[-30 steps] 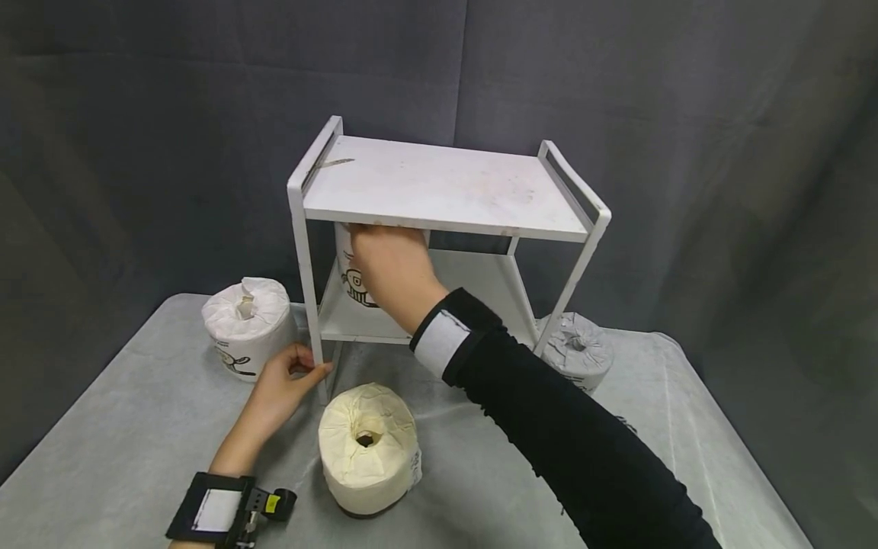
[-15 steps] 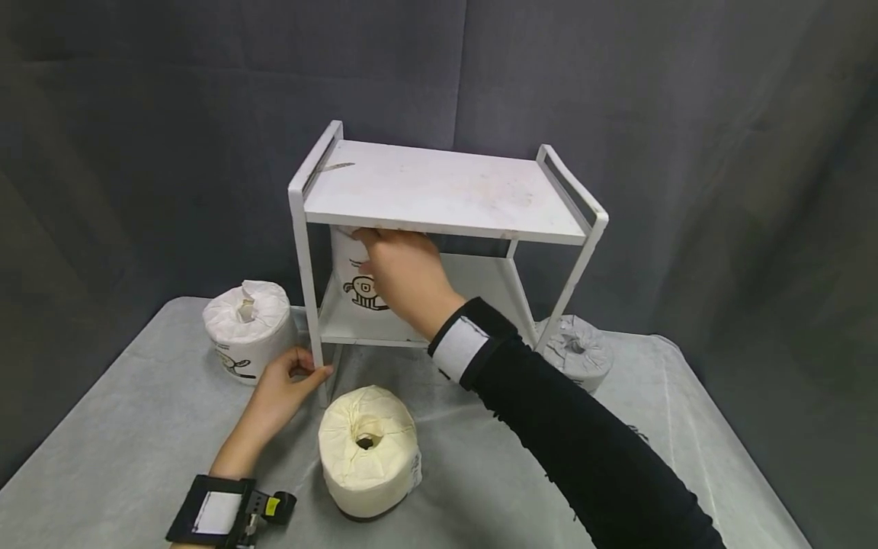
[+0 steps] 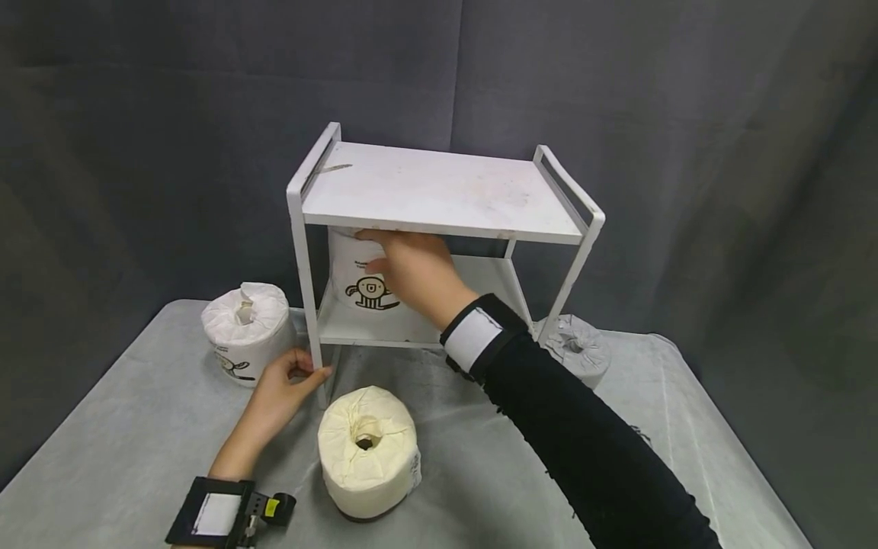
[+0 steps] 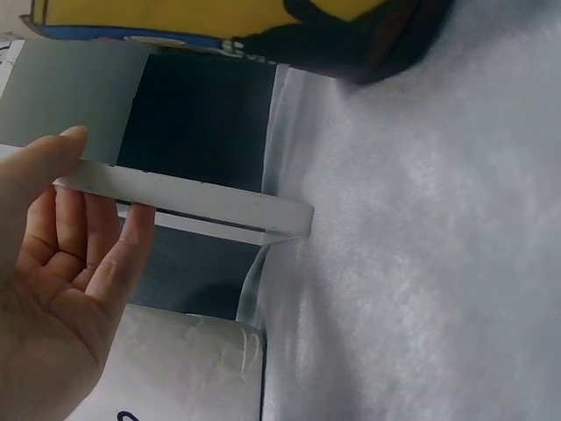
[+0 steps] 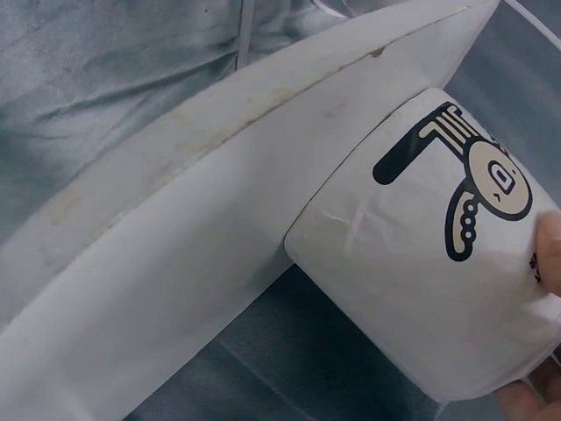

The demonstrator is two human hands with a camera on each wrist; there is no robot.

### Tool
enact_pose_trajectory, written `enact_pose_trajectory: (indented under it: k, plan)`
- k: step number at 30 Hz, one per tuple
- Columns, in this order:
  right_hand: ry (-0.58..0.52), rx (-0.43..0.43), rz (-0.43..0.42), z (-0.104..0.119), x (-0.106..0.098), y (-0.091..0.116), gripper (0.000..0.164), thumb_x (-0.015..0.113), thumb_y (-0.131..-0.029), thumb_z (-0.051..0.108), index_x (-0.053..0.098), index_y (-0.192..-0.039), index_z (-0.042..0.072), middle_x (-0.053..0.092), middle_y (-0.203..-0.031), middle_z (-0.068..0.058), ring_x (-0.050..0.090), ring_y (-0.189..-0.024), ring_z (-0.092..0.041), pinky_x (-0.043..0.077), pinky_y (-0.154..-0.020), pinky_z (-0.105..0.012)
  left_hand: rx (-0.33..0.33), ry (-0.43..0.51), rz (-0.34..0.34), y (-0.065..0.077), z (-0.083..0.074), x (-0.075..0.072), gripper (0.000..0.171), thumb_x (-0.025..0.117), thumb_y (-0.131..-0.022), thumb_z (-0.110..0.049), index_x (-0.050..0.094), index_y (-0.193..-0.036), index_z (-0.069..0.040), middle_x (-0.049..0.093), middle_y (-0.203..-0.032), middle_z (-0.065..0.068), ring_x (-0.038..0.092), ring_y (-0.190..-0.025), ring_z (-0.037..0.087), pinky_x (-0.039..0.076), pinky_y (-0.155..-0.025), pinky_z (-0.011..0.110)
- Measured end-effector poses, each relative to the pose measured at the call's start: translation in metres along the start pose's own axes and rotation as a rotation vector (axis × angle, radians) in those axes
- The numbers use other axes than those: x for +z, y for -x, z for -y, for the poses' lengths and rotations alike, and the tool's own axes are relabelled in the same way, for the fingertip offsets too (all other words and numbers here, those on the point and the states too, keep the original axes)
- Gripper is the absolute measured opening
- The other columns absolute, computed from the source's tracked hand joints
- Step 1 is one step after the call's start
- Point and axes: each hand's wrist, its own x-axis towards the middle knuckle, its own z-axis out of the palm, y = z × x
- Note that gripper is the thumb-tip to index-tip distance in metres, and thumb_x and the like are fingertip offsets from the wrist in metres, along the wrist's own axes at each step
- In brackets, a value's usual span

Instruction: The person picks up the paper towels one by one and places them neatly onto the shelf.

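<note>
A wrapped toilet paper roll (image 3: pixel 363 267), white with a printed cartoon figure, stands upright at the left of the lower board of a white two-tier shelf (image 3: pixel 446 191). My right hand (image 3: pixel 418 271) reaches under the top board and holds this roll near its upper part; some fingers are hidden behind it. In the right wrist view, my thumb (image 5: pixel 550 253) lies on the side of the roll (image 5: pixel 412 254), whose base meets the board. My left hand (image 3: pixel 284 385) pinches the shelf's front left leg (image 4: pixel 202 197) between thumb and fingers.
A yellowish wrapped roll (image 3: pixel 366 473) stands in front of the shelf, close to my left forearm. Another white roll (image 3: pixel 250 335) is left of the shelf, and a greyish roll (image 3: pixel 579 347) sits behind its right leg. Grey cloth (image 3: pixel 137 427) covers the table.
My right hand has shifted slightly to the right and the roll has turned with it, bringing more of its printed figure into view. My left hand stays on the leg.
</note>
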Motion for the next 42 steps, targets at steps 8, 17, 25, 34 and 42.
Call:
enact_pose_trajectory:
  k: [8,17,25,34,42]
  plan:
    - [-0.070,0.022,0.020,-0.007,0.001,0.000,0.042,0.070,-0.094,0.027,0.061,-0.135,0.023,0.056,-0.139,-0.003,0.056,-0.120,-0.020,0.049,-0.089,-0.033,0.013,0.008,0.006,-0.002,0.001,-0.001,0.017,0.071,-0.091,-0.007,0.056,-0.088,0.002,0.061,-0.086,0.008,0.061,-0.088,0.022,0.050,-0.081,0.030]
    - [-0.075,-0.009,0.017,-0.009,0.002,0.002,0.042,0.068,-0.096,0.027,0.060,-0.136,0.021,0.061,-0.132,-0.004,0.060,-0.114,-0.021,0.050,-0.087,-0.035,0.012,0.018,0.010,0.001,-0.001,-0.002,0.017,0.071,-0.091,-0.008,0.057,-0.088,0.001,0.061,-0.085,0.006,0.061,-0.088,0.020,0.050,-0.083,0.031]
    - [0.010,-0.088,-0.008,-0.008,0.000,0.009,0.044,0.065,-0.098,0.023,0.053,-0.140,0.014,0.064,-0.127,-0.005,0.064,-0.108,-0.022,0.050,-0.087,-0.038,0.013,0.012,0.004,0.002,-0.004,0.000,0.016,0.070,-0.090,-0.005,0.056,-0.087,0.001,0.061,-0.086,0.009,0.061,-0.089,0.022,0.050,-0.083,0.037]
    - [0.166,-0.138,-0.112,-0.003,0.002,0.024,0.056,0.066,-0.096,0.027,0.047,-0.146,0.012,0.053,-0.144,-0.006,0.052,-0.128,-0.025,0.038,-0.107,-0.041,0.007,0.014,-0.006,0.003,-0.006,0.000,0.016,0.071,-0.091,-0.006,0.057,-0.087,0.001,0.061,-0.086,0.009,0.060,-0.088,0.020,0.050,-0.082,0.034]
    - [0.155,-0.169,-0.208,-0.006,0.000,0.039,0.057,0.071,-0.092,0.027,0.051,-0.143,0.009,0.053,-0.143,-0.008,0.047,-0.133,-0.025,0.030,-0.113,-0.039,0.000,0.015,0.000,0.004,-0.007,0.000,0.017,0.071,-0.091,-0.007,0.057,-0.088,0.002,0.061,-0.087,0.010,0.060,-0.089,0.021,0.050,-0.084,0.038]
